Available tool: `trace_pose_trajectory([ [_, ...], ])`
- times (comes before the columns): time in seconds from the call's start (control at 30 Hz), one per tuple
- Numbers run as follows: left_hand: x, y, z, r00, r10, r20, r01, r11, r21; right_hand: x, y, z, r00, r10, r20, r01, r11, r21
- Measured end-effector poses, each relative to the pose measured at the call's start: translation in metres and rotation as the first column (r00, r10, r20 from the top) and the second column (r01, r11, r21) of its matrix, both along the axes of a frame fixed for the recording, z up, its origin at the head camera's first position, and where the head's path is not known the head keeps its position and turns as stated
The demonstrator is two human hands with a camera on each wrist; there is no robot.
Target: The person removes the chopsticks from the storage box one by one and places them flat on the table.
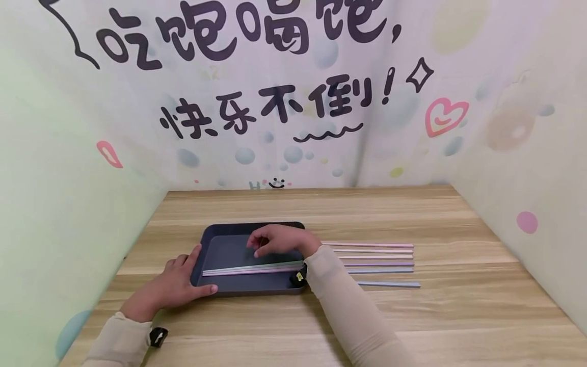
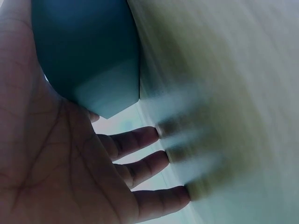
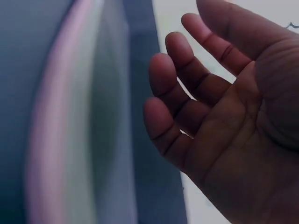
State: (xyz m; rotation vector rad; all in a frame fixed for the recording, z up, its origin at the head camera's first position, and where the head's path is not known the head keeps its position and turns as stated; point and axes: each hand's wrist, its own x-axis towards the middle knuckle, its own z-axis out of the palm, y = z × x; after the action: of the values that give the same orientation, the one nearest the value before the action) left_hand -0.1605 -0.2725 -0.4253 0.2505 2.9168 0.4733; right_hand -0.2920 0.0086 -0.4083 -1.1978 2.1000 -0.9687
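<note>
A dark grey rectangular tray (image 1: 229, 244) lies on the table. My left hand (image 1: 176, 283) rests against the tray's left end, its thumb along the near rim. In the left wrist view, the spread fingers (image 2: 140, 142) touch the tabletop beside the tray wall. Several pastel chopsticks (image 1: 247, 269) lie lengthwise inside the tray, blurred in the right wrist view. Above them hovers my right hand (image 1: 282, 240), fingers loosely bent and holding nothing. Its forearm hides the right ends of those chopsticks.
More pastel chopsticks (image 1: 390, 245) lie in spaced rows on the wooden table (image 1: 458, 316), right of the tray; the right wrist and sleeve cover their left ends. A printed wall (image 1: 275, 163) stands behind the table, with side walls at left and right.
</note>
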Motion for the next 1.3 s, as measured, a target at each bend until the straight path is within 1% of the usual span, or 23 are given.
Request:
trace_pose_trajectory([
  [0.13, 0.000, 0.001, 0.000, 1.000, -0.009, -0.023, 0.009, 1.000, 0.000, -0.001, -0.005, -0.012, 1.000, -0.005, -0.010, 0.005, 1.000, -0.026],
  [0.23, 0.001, 0.002, 0.002, 1.000, -0.004, -0.016, 0.004, 1.000, -0.001, 0.001, -0.008, -0.016, 1.000, -0.006, -0.021, 0.005, 0.999, -0.036],
  [0.37, 0.001, 0.001, 0.001, 1.000, 0.000, -0.008, 0.000, 1.000, 0.001, 0.004, -0.011, -0.019, 0.999, -0.001, -0.043, 0.002, 1.000, 0.016],
  [0.43, 0.001, 0.000, 0.000, 1.000, -0.001, -0.015, 0.001, 1.000, 0.003, 0.005, -0.012, -0.021, 0.999, 0.000, -0.053, 0.003, 0.999, 0.048],
  [0.67, 0.001, 0.001, 0.000, 1.000, -0.011, -0.027, 0.011, 1.000, 0.009, 0.009, -0.013, -0.022, 0.997, -0.006, -0.071, 0.014, 0.993, 0.117],
  [0.97, 0.001, 0.001, -0.001, 0.999, -0.015, -0.050, 0.016, 1.000, 0.012, 0.009, -0.015, -0.025, 0.991, 0.028, -0.127, -0.007, 0.987, 0.163],
  [1.1, 0.001, 0.000, -0.002, 0.999, -0.006, -0.037, 0.006, 1.000, 0.013, 0.008, -0.015, -0.026, 0.986, 0.033, -0.161, -0.005, 0.986, 0.169],
  [1.3, -0.001, 0.001, -0.002, 1.000, 0.008, 0.001, -0.008, 1.000, -0.003, 0.006, -0.014, -0.027, 0.974, -0.002, -0.226, 0.043, 0.984, 0.174],
])
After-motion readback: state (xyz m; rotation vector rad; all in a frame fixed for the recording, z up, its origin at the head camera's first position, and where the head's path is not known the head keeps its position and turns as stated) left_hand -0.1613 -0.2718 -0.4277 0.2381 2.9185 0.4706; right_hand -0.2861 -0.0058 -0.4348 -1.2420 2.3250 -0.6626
